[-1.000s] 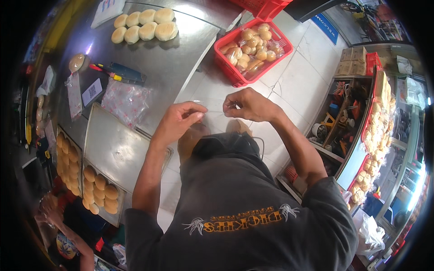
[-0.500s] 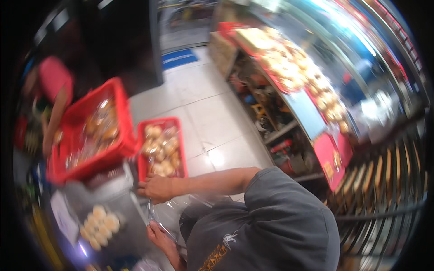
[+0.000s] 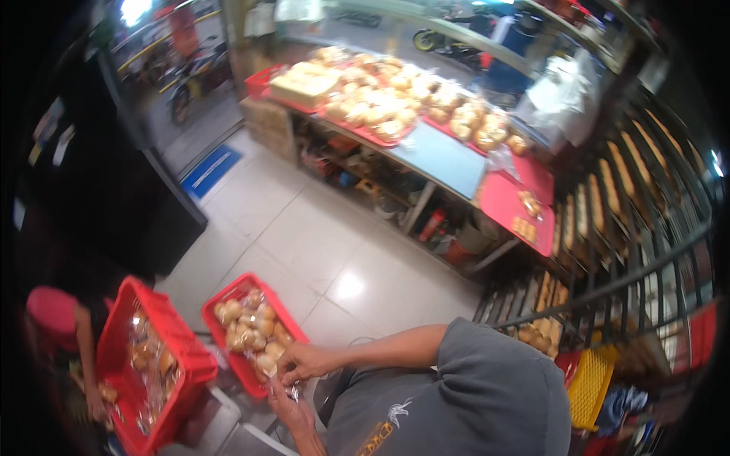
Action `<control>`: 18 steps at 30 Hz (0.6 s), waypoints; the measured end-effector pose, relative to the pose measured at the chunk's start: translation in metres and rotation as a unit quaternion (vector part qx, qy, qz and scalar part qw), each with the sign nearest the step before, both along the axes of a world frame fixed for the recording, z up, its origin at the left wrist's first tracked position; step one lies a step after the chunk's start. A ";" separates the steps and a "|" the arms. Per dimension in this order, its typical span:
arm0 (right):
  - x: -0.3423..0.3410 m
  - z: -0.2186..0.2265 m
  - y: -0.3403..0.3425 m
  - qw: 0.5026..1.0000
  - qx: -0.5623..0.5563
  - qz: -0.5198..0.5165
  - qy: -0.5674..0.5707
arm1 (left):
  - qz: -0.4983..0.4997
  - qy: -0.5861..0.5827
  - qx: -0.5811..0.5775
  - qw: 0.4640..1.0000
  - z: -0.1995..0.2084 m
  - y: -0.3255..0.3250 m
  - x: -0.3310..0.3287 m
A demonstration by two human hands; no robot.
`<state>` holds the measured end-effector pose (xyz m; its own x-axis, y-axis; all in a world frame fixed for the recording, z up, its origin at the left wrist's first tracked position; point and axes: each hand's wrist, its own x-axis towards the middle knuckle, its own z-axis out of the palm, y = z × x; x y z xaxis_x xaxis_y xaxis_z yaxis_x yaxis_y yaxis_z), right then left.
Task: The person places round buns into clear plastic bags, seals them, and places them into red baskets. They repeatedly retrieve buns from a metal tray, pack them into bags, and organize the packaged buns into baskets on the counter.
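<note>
My right hand (image 3: 300, 362) reaches in from the right, its fingers pinched together. Just below it is my left hand (image 3: 293, 410), palm turned up, with thumb and fingers closing toward the right hand's fingertips. Between the two is a small bunched piece of clear, shiny plastic, seemingly the clear plastic bag (image 3: 294, 391); most of it is hidden by the fingers. Right beside both hands, a red basket (image 3: 298, 325) holds several round golden buns (image 3: 247, 323) in clear wrapping.
A larger red crate (image 3: 194, 363) of wrapped bread stands left, where a person in pink (image 3: 53, 323) has a hand at its edge. A long counter (image 3: 441, 161) carries trays of bread. At right stands a dark rack (image 3: 608, 262) with loaves. Tiled floor (image 3: 304, 228) lies between.
My view has swung toward the counter and rack. My hands have come closer together, and the clear plastic that was spread between them is now bunched at the fingers.
</note>
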<state>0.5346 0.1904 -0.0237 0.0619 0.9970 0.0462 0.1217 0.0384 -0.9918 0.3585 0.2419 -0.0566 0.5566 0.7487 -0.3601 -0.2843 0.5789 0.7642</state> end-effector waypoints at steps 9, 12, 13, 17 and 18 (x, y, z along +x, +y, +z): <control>-0.074 -0.028 0.073 0.972 0.023 0.208 -0.109 | 0.208 0.297 0.215 0.907 -0.010 -0.029 -0.123; -0.111 -0.019 0.082 0.931 0.064 0.334 -0.137 | 0.379 0.283 0.253 0.844 0.019 -0.054 -0.116; -0.129 0.000 0.081 0.927 0.037 0.364 -0.086 | 0.387 0.269 0.259 0.843 0.026 -0.060 -0.120; -0.183 0.024 0.074 0.922 0.014 0.381 -0.069 | 0.391 0.243 0.260 0.849 0.055 -0.085 -0.142; -0.190 0.017 0.070 0.924 0.037 0.368 -0.100 | 0.388 0.241 0.255 0.853 0.059 -0.090 -0.146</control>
